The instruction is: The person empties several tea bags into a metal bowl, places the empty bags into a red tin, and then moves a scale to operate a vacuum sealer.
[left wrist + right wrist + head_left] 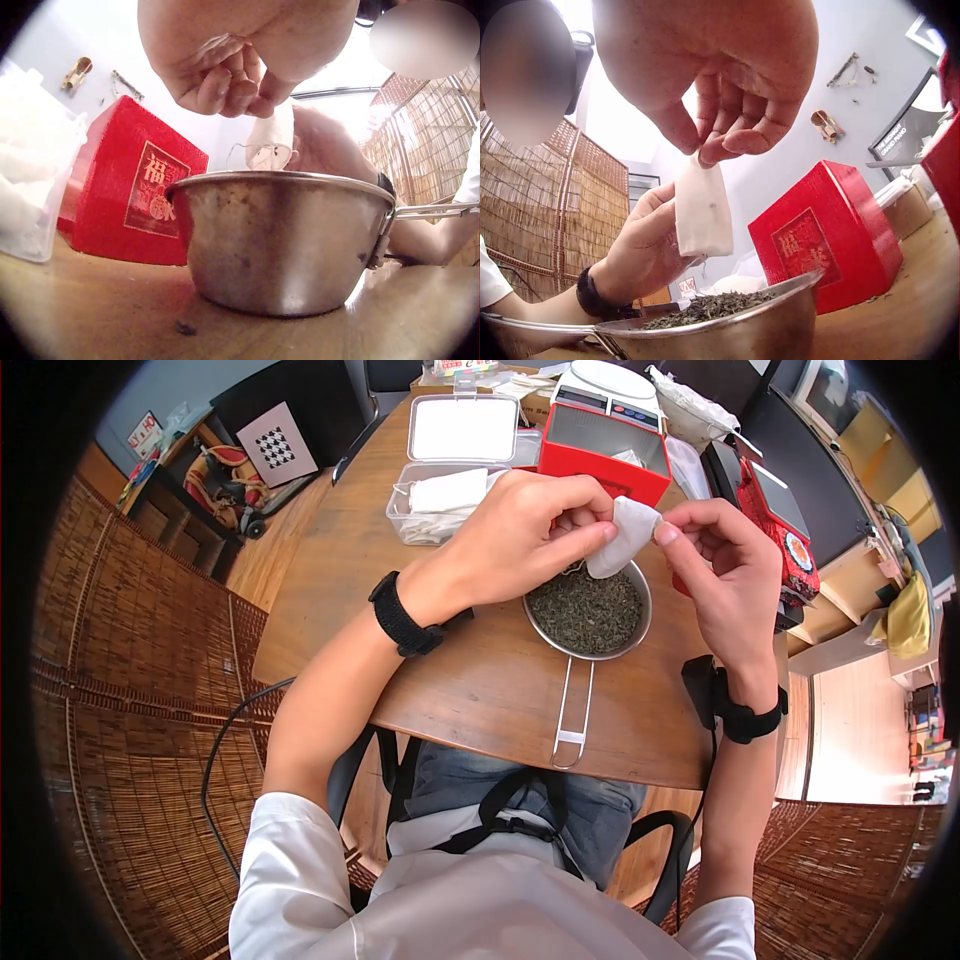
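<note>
A small white tea bag (630,532) hangs between my two hands, over the far side of a metal bowl. My left hand (530,528) pinches one side of it between thumb and fingers. With thumb and fingertips, my right hand (728,555) pinches the other end, and in the right wrist view the bag (703,214) dangles below these fingertips. A thin string loop shows beside the bag (271,135) in the left wrist view. The metal bowl (289,240) stands on the table and holds dried tea leaves (585,615). Its wire handle (571,737) points toward me.
Behind my left hand sits a clear plastic box (408,530) of white bags, lid raised. A red box (603,480) stands beyond the bowl, with a kitchen scale (610,390) behind it. Red packaging (795,555) lies at the right. The wooden table (460,695) ends near my lap.
</note>
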A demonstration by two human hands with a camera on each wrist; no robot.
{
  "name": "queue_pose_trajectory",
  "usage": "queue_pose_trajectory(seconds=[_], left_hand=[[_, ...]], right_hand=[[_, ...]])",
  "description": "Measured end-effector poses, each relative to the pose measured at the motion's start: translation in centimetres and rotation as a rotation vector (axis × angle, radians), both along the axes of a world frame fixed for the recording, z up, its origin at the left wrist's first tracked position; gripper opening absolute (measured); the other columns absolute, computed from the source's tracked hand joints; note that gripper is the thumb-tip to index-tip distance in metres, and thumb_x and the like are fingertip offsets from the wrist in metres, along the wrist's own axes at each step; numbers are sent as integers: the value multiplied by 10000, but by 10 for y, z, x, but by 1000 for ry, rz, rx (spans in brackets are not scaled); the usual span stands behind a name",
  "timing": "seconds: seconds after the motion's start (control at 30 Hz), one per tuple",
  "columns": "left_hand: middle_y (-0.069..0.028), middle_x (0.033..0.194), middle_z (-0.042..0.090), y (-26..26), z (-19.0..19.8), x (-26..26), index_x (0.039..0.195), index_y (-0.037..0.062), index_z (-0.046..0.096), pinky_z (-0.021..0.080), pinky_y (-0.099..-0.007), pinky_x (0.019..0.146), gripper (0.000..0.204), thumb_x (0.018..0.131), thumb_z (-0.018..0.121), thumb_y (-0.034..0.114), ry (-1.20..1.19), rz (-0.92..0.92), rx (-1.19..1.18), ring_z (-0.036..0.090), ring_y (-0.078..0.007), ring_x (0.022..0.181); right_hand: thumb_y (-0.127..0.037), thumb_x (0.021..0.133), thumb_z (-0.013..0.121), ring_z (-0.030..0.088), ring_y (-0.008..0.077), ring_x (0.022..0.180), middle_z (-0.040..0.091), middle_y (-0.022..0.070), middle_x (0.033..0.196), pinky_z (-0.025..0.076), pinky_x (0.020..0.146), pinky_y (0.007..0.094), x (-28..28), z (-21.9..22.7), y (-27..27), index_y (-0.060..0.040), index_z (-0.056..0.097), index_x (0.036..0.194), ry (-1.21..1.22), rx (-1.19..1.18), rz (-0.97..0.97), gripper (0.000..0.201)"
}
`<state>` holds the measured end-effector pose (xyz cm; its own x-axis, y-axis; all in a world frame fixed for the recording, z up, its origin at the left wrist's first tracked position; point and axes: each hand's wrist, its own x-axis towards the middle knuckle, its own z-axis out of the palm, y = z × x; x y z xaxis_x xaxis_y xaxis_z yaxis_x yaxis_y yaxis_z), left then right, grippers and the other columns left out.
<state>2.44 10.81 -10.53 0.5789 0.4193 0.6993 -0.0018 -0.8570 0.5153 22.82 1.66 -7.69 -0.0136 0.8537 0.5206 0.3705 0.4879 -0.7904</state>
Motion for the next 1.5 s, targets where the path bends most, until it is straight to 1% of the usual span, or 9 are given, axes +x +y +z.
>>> queue_pose_trajectory(seconds=[0.17,0.3,0.43,0.7,0.93,1.13,1.3,1.37,1.5], left_hand=[[-59,695,661,-1,-1,2,939,-8,665,475,-247,544,81,900,695,57,-41,-32,-12,608,-100,588],[-76,712,686,-1,0,1,909,-3,677,504,-258,567,83,881,724,59,-24,-32,-32,660,-131,631],[-76,718,683,3,-3,2,928,-12,664,511,-269,572,89,879,714,45,-42,-49,44,660,-144,628],[-70,681,647,-2,-2,1,945,-3,611,489,-283,552,87,899,666,46,3,-44,-80,622,-136,597],[-56,680,634,1,-4,2,968,-9,592,448,-274,527,107,927,645,75,21,-62,-62,591,-126,577],[-25,711,635,-1,-1,1,978,-7,598,432,-237,524,124,946,660,96,24,-10,-150,556,-66,591],[-19,723,635,-3,4,-1,1001,1,591,432,-222,535,124,966,647,107,51,-1,-249,562,-54,619],[-76,710,652,-3,4,0,975,-4,603,486,-294,601,80,940,613,67,19,-39,-278,627,-155,643],[-73,719,656,-4,5,1,998,2,606,487,-292,610,76,948,596,57,60,-67,-295,631,-154,656]], right_hand=[[-34,914,709,602,38,753,681,5,858,495,684,194,0,0,-2,31,680,961,-161,-31,-65,85],[-31,920,702,583,30,756,669,-1,879,476,694,191,2,-1,-1,29,673,965,-5,-12,-15,80],[-28,926,696,567,20,753,646,-17,863,460,688,179,2,0,-2,27,658,966,-79,-21,-33,78],[-23,934,683,538,12,735,625,-29,850,435,673,173,6,-2,0,20,652,969,-67,-12,-53,64],[-42,912,701,506,-1,658,621,-47,767,387,569,172,5,0,0,5,672,920,-122,-26,-90,56],[-6,905,691,531,-1,703,631,-29,852,418,602,153,3,0,4,12,635,1009,20,76,-115,120],[42,849,677,536,12,732,605,-24,849,451,663,158,16,-2,7,5,618,1013,-56,-41,-73,178],[63,822,664,534,11,739,600,-28,847,467,717,168,15,-3,8,3,614,1044,-52,-82,35,236],[69,818,659,570,20,769,622,-24,842,485,763,193,7,2,6,9,611,1081,123,-130,86,274]])
